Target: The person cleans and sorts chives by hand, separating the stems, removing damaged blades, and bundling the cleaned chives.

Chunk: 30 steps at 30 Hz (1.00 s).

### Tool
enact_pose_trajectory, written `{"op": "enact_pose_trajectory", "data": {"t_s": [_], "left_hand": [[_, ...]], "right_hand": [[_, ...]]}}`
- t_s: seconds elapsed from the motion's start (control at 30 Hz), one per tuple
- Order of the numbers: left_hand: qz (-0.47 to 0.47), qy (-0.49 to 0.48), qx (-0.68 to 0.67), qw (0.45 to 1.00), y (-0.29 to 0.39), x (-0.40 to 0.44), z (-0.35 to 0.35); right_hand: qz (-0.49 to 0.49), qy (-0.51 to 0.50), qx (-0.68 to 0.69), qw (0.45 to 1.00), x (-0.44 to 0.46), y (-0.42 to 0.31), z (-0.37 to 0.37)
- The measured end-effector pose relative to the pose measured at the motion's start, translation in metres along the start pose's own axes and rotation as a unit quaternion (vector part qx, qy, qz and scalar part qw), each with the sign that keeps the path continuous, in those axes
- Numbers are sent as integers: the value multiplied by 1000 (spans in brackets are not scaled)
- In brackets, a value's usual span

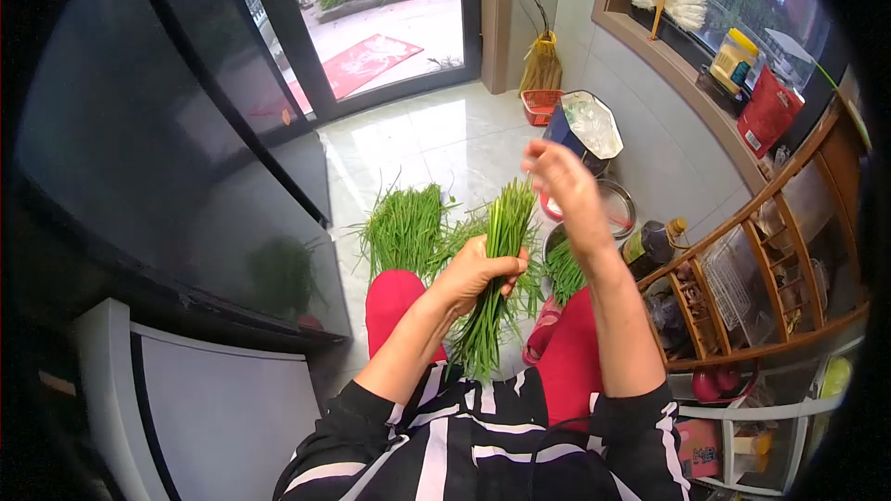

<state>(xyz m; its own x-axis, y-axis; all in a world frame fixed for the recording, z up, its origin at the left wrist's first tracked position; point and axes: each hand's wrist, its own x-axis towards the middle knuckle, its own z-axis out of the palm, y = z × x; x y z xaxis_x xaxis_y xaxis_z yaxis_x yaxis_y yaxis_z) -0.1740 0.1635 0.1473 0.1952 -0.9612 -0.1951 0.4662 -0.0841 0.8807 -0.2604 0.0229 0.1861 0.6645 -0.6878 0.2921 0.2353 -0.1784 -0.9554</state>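
My left hand (483, 271) is closed around a thick bunch of green chives (507, 223). The bunch stands upright, pale stem ends at the top and darker leaves drooping towards my lap. Up and to the right, apart from the bunch, my right hand (562, 181) is raised with its fingers loosely spread and slightly blurred; I see nothing in it. A larger heap of chives (403, 230) lies on the floor beyond my knee on the left. More cut greens (563, 271) sit in a round metal bowl by my right knee, partly hidden by my forearm.
A dark bottle (653, 247) and a wooden rack (733, 264) stand on the right. Farther back are a lined bin (592, 126), a red basket (541, 107) and a broom (541, 65). Dark glossy doors (158, 148) line the left. A glass door (390, 19) opens the view outside.
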Motion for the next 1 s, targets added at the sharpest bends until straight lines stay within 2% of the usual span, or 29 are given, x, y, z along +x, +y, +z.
{"op": "enact_pose_trajectory", "data": {"t_s": [0.1,0.17,0.2,0.23,0.3,0.33,0.37,0.47,0.5,0.57,0.67,0.7,0.77,1.0], "left_hand": [[-4,-6,3,1000,5,-8,3],[2,-13,0,1000,5,-12,6],[9,-19,-4,1000,4,-12,5],[16,-24,-7,1000,1,-11,4],[7,-44,-58,997,-6,-10,-6],[26,-45,-107,993,-8,-11,-10],[34,-33,-169,984,-7,-13,-14],[107,-77,-311,941,-10,-14,-36],[109,-76,-308,942,-6,-18,-40],[150,-59,-388,908,-1,-25,-45],[195,-73,-419,884,-3,-29,-65],[204,-68,-424,879,-3,-31,-69],[216,-62,-424,878,-2,-34,-76],[261,-78,-410,871,-2,-41,-91]], "right_hand": [[-46,-5,0,999,1,-25,0],[-39,-182,-159,970,-4,-27,5],[5,-267,-202,942,-10,-25,13],[5,-268,-203,942,-12,-25,14],[-55,-189,-142,970,-21,-21,18],[-68,-130,-59,987,-13,-18,15],[-42,-43,1,998,-14,-18,13],[-31,-6,-112,993,-30,-18,1],[-33,-7,-109,994,-39,-17,-1],[75,-23,-151,985,-60,-12,-9],[124,9,-161,979,-82,-5,-21],[127,7,-161,979,-86,0,-22],[65,45,-27,997,-95,12,-22],[28,24,-120,992,-102,-9,-14]]}}
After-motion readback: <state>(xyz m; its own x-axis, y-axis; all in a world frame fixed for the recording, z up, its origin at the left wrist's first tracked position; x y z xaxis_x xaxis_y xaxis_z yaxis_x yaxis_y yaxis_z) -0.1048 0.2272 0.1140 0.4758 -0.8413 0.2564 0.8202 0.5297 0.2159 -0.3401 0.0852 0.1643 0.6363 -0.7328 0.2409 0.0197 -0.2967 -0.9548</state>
